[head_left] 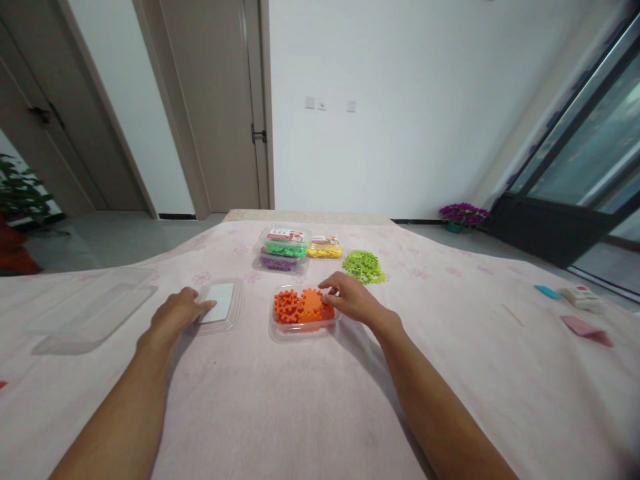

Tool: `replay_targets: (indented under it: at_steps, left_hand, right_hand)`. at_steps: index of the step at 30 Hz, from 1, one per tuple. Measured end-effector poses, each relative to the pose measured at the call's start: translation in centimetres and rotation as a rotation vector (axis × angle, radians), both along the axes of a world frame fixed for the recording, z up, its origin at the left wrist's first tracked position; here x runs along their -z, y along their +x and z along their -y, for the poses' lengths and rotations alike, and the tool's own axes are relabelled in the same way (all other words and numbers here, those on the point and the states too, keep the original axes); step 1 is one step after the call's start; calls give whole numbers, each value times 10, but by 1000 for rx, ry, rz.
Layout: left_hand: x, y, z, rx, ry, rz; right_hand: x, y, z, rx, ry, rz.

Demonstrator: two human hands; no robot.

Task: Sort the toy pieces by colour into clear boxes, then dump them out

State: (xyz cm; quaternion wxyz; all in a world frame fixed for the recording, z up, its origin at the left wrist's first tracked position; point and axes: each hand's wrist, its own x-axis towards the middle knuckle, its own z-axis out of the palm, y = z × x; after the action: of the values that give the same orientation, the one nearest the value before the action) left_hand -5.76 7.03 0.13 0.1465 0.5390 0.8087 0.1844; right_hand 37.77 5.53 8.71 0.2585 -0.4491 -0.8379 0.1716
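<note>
A clear plastic box [280, 331] holding several orange interlocking pieces [295, 307] sits in the middle of the pink cloth. My right hand [350, 298] rests at the box's right rim, fingers curled onto the orange pieces. My left hand [177, 313] lies to the left, fingertips touching a clear lid [231, 313] with a white label [220, 301] that lies flat on the cloth. Whether the right fingers pinch a piece is hidden.
Behind the box stand a green-filled box [285, 243] on a purple-filled one [277, 264], a yellow-filled box [325, 248] and a loose pile of lime-green pieces [364, 265]. Clear trays [90, 313] lie at left. Small items [580, 297] lie at far right.
</note>
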Motion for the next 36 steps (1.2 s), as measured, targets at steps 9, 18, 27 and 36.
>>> replay_targets:
  at_steps: [9, 18, 27, 36]
  left_hand:
    - [-7, 25, -1, 29, -141, -141]
    - [-10, 29, -1, 85, -201, -98]
    - [-11, 66, 4, 146, -112, -169]
    - [-40, 70, 9, -35, 184, 91]
  right_hand:
    - [0, 2, -1, 23, 41, 3]
    - [4, 5, -6, 56, 64, 1]
    - [3, 8, -7, 49, 102, -26]
    - [3, 15, -10, 107, 109, -63]
